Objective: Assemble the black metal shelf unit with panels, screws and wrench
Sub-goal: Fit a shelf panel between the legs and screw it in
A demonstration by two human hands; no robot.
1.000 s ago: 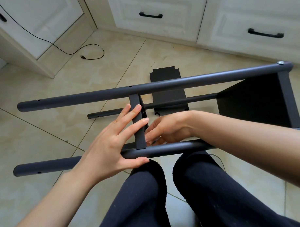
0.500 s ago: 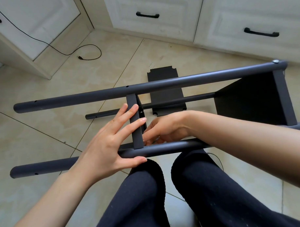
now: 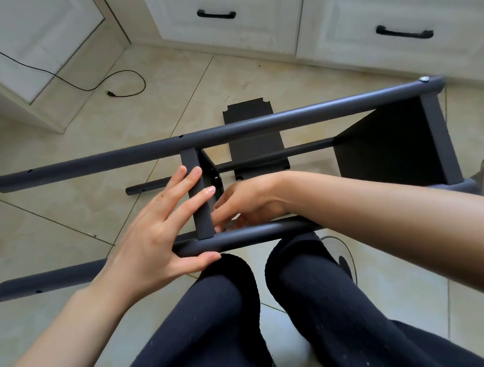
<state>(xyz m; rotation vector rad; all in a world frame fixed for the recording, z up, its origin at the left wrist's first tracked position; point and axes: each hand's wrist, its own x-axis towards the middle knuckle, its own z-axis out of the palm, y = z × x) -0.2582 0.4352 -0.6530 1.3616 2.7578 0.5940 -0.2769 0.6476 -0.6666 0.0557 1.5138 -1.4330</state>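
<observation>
The black shelf frame lies on its side across my knees. Its upper tube [image 3: 260,125] and lower tube [image 3: 253,235] run left to right. A narrow middle panel [image 3: 198,195] stands between them, and a larger panel [image 3: 385,145] is fixed at the right end, with a screw head [image 3: 424,79] on top. My left hand [image 3: 154,233] presses straight fingers against the middle panel's edge, thumb under the lower tube. My right hand [image 3: 244,202] reaches behind that panel, fingertips pinching a small screw [image 3: 232,225] at the lower joint, mostly hidden.
A loose black panel [image 3: 249,120] lies flat on the tiled floor behind the frame, with another black tube [image 3: 275,156] over it. White cabinets [image 3: 230,32] stand at the back. A black cable [image 3: 117,91] trails on the floor at left. My legs sit under the frame.
Almost nothing differs. My left hand stays pressed on the middle panel, and my right fingers shift only slightly at the lower joint.
</observation>
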